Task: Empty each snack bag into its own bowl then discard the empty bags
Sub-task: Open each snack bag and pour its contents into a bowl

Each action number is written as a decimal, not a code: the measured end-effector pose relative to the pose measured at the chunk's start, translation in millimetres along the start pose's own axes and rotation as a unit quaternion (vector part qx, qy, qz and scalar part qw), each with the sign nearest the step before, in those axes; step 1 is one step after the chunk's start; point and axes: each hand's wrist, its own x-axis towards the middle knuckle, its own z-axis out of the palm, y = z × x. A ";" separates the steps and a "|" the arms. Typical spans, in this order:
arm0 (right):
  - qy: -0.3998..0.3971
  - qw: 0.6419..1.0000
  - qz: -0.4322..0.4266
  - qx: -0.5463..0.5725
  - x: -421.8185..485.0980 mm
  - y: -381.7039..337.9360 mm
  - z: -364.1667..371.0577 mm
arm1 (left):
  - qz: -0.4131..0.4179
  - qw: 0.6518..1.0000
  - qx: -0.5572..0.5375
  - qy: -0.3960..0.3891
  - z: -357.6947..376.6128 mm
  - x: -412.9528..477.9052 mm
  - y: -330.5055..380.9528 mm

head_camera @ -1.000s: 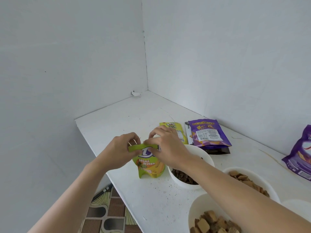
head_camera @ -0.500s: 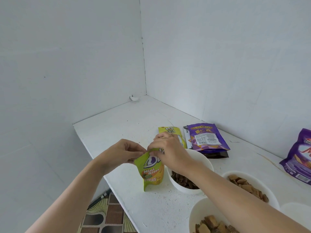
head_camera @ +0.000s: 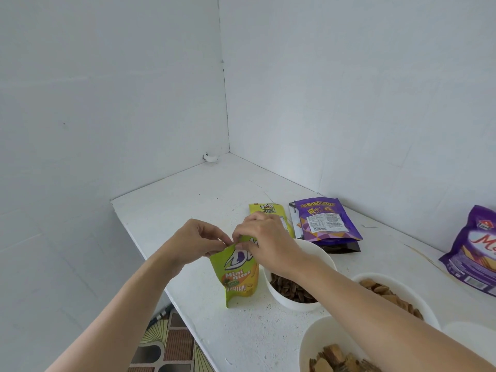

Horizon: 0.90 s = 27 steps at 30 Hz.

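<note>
We look into a white corner, two plain walls meeting over a white painted counter point(head_camera: 188, 210), with patterned floor tiles point(head_camera: 169, 345) showing below its edge. Both hands meet at the top edge of a lime-green foil snack bag printed "Mini Bites" point(head_camera: 236, 275). The left hand point(head_camera: 197, 238) has its fingers point(head_camera: 214, 236) curled in tight, thumb against fingertips, pinching the bag's top left corner. The right hand point(head_camera: 264, 234) pinches the same edge just beside them, its fingers point(head_camera: 243, 237) bent down over the rim, so the two pinches almost touch. The bag hangs upright beneath the fingers, slightly tilted; we cannot tell whether its bottom rests on the counter.

Just right of the bag, under the right wrist, sits a round white bowl of dark seeds point(head_camera: 323, 255). Beyond the right fingers lies a flat yellow bag point(head_camera: 264, 209), and beside it a purple wafer pouch point(head_camera: 327, 221) on top of a black one point(head_camera: 341, 248). Further right we see a white bowl of brown pieces point(head_camera: 402, 287), another white bowl of wafer chunks point(head_camera: 312, 342) near the forearm, and a large purple bag point(head_camera: 472, 253) at the frame's edge
</note>
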 end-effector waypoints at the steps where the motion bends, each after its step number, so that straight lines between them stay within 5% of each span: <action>1: -0.006 1.000 -0.009 -0.001 -1.9 0.1 0.0 | 0.004 1.000 0.019 0.017 0.1 1.0 0.4; 5: -0.028 0.999 -0.021 -0.001 -9.3 3.1 -0.6 | 0.022 0.996 0.061 0.055 3.8 1.2 -0.7; 12: 0.050 0.998 0.011 -0.045 -10.7 6.9 -2.8 | 0.029 0.996 0.080 -0.035 10.1 0.8 21.4; 18: 0.093 0.994 0.029 -0.056 -13.7 7.1 3.7 | 0.021 0.998 0.059 -0.023 18.4 8.7 20.7; 27: 0.011 0.998 -0.018 -0.057 -29.0 9.6 -7.2 | 0.045 0.991 0.120 -0.020 10.8 11.5 9.9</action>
